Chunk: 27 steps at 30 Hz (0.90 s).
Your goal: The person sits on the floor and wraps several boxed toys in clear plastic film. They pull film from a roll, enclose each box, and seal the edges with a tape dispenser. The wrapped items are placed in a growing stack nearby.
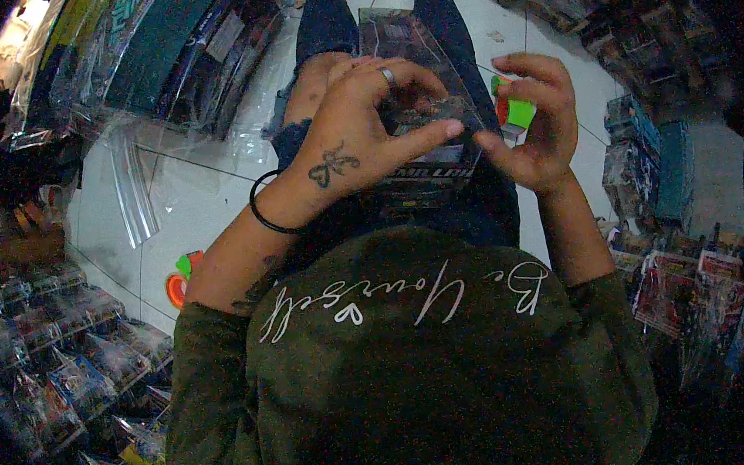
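Dark green shirt cloth with white script across it lies nearest the camera, just on the near side of the long dark box, the landmark here. White floor tiles spread on both sides of that box. Left of its far end stand large stacked packages in clear plastic; rows of smaller wrapped packets fill the floor nearer and further left. More wrapped goods stand well to its right. Legs in dark torn jeans flank the box, which sits between them, lettered end toward the shirt.

Over the box's near half arches the left hand, thumb and fingers spread apart in a curve; whether it grips the box or something small at its fingertips, I cannot tell. Just right of the box, the slightly blurred right hand is half open, fingers bent, thumb apart, with nothing evident in its grasp. Behind it shows a green-and-orange object. Left of the box, a black band circles the left wrist.
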Each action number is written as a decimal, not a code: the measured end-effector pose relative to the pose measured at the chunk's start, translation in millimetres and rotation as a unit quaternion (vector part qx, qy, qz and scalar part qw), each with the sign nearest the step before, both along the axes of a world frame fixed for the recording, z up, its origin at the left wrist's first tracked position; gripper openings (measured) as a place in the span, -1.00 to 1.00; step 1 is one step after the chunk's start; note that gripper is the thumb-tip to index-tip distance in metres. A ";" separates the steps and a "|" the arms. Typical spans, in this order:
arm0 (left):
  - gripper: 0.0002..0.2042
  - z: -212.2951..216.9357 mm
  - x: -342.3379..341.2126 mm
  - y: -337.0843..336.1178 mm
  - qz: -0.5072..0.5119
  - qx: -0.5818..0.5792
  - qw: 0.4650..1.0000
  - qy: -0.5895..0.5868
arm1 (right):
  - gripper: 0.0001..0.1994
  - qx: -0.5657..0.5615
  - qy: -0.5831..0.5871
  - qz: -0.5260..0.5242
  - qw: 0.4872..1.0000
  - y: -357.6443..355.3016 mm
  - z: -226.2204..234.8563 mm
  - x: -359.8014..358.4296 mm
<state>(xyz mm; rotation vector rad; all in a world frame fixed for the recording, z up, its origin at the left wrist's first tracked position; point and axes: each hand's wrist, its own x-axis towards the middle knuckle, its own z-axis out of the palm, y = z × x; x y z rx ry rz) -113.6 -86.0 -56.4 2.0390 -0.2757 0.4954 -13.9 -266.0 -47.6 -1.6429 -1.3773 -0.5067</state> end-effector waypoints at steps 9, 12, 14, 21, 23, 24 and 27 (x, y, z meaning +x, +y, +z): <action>-0.85 -1.4 -0.3 2.1 0.034 -0.055 0.991 0.119 | -0.66 -0.158 -0.096 -0.014 0.983 1.8 5.8 -1.5; -0.82 3.0 -1.4 3.1 0.044 0.088 0.995 -0.020 | -0.79 -0.157 0.035 0.027 0.987 2.5 11.5 3.9; -0.80 6.8 -1.4 6.7 0.050 0.108 0.993 0.017 | -0.82 -0.155 0.149 0.056 0.975 2.8 14.9 5.3; -0.81 9.2 5.3 6.3 -0.003 -0.076 0.982 0.173 | -0.81 -0.114 -0.023 -0.009 0.993 2.8 19.9 -1.5; -0.82 9.1 7.7 2.5 -0.002 -0.073 0.988 0.133 | -0.80 -0.072 0.012 -0.026 0.997 4.0 18.9 -1.9; -0.82 9.7 8.5 1.1 -0.004 -0.077 0.990 0.121 | -0.79 -0.104 0.058 -0.022 0.993 4.0 18.5 -2.0; -0.81 14.4 8.7 1.2 0.001 -0.060 0.991 0.116 | -0.76 -0.155 0.247 0.022 0.956 6.2 17.1 0.4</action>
